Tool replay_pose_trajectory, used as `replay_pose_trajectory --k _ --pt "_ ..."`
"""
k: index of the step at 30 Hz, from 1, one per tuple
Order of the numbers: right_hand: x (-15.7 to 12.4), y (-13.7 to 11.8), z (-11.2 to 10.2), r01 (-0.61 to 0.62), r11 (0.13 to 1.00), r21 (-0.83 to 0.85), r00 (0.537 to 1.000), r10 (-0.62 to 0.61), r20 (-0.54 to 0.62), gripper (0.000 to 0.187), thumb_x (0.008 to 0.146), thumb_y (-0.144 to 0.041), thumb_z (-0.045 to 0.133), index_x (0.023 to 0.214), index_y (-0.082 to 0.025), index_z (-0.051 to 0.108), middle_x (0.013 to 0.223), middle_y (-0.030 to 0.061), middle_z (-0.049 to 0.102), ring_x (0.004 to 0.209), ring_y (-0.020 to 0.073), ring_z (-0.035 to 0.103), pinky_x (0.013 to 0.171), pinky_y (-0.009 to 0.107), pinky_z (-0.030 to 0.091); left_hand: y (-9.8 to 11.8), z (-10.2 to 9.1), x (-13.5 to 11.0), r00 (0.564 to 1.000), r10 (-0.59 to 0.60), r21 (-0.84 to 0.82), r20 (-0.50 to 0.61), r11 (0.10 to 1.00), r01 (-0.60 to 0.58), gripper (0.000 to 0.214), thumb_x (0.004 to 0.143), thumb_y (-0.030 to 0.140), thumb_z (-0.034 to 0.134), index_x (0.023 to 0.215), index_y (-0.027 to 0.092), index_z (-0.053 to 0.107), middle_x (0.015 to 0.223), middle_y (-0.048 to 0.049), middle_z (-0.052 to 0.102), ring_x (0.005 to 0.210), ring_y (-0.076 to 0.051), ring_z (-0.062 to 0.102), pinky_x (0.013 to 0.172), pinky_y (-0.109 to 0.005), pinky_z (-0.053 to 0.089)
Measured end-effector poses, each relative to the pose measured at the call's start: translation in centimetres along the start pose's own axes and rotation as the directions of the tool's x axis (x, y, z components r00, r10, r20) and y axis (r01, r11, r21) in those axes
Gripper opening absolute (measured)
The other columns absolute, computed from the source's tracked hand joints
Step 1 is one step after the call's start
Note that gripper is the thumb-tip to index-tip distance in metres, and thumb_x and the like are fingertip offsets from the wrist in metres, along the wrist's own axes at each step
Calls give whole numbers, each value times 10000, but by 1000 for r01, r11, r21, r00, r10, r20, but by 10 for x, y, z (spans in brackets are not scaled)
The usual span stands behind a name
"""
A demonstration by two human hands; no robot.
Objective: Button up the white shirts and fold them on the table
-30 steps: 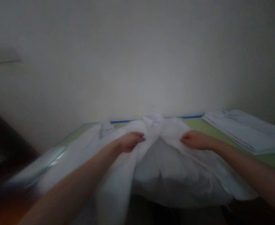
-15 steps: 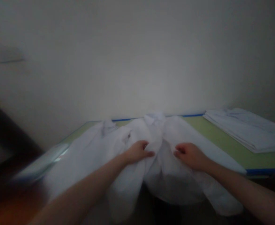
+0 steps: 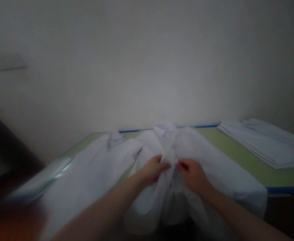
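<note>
A white garment [image 3: 207,160] lies spread over a green table [image 3: 239,157] with a blue edge, its lower part hanging off the near side. My left hand [image 3: 153,169] pinches the cloth at the garment's middle, fingers closed on a fold. My right hand [image 3: 192,174] grips the cloth right beside it, fingers also closed. The two hands are almost touching, with a bunched strip of fabric between them. The picture is dim and blurred.
A stack of folded white garments [image 3: 264,144] sits at the table's right end. Another white garment [image 3: 94,157] lies to the left. A pale wall [image 3: 147,67] rises directly behind the table. Something dark [image 3: 1,144] stands at the left.
Both hands have come toward me and toward each other, gathering the two sides of the garment together at its middle. One second ago they were well apart.
</note>
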State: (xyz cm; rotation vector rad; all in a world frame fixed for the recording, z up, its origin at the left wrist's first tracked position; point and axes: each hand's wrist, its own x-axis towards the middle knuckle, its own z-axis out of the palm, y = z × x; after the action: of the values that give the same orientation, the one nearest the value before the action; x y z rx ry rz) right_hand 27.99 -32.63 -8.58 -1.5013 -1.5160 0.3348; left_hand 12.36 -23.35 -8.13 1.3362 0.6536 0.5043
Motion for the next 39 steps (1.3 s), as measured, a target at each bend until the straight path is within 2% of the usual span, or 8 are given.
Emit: replay_pose_trajectory --k 5,10,19,22,28,34,39 --pt "2 6 5 15 999 39 999 -16 37 240 827 -311 491 889 -173 677 830 41 678 735 170 599 689 268 435 -2 2 -1 1000 20 -53 -14 998 -21 324 655 159 632 976 119 640 869 -95 683 770 -223 645 756 -357 489" --pt "0 7 6 14 999 39 996 -17 84 199 814 -282 504 837 -181 673 798 28 676 708 163 595 663 255 429 -4 6 1 996 49 -45 -70 998 -52 356 651 146 632 1007 130 629 912 -94 678 802 -226 642 774 -358 485" --pt "-3 7 4 42 999 -3 999 -42 27 219 820 -308 511 850 -186 690 790 30 676 703 157 591 652 247 412 -11 9 5 990 91 24 -103 996 -89 356 673 194 642 1022 126 620 949 -102 677 825 -233 636 764 -347 488" --pt "-5 7 3 70 996 -50 997 -71 -9 210 812 -299 519 839 -188 696 775 32 672 695 155 586 649 244 406 -12 9 4 991 93 12 -94 996 -93 354 681 196 639 1028 133 615 939 -97 679 832 -237 635 759 -347 490" --pt "-5 6 4 99 989 -110 995 -96 30 200 807 -303 524 840 -195 689 771 29 668 692 150 580 659 249 398 -11 11 2 994 87 -70 -72 993 -92 355 649 155 649 1001 130 608 888 -83 681 762 -206 632 738 -331 493" --pt "-7 5 5 155 971 -179 988 -149 50 215 826 -303 503 859 -203 691 801 27 674 740 153 591 694 252 404 -13 12 3 988 98 15 -120 995 -97 370 651 162 639 1020 131 617 881 -79 684 790 -213 630 734 -320 488" --pt "-10 4 4 204 969 -142 978 -196 67 241 837 -299 487 902 -194 694 832 42 682 767 156 602 735 256 425 -14 13 4 981 119 49 -156 992 -113 357 650 159 642 1006 142 615 903 -73 685 830 -218 627 749 -317 485"
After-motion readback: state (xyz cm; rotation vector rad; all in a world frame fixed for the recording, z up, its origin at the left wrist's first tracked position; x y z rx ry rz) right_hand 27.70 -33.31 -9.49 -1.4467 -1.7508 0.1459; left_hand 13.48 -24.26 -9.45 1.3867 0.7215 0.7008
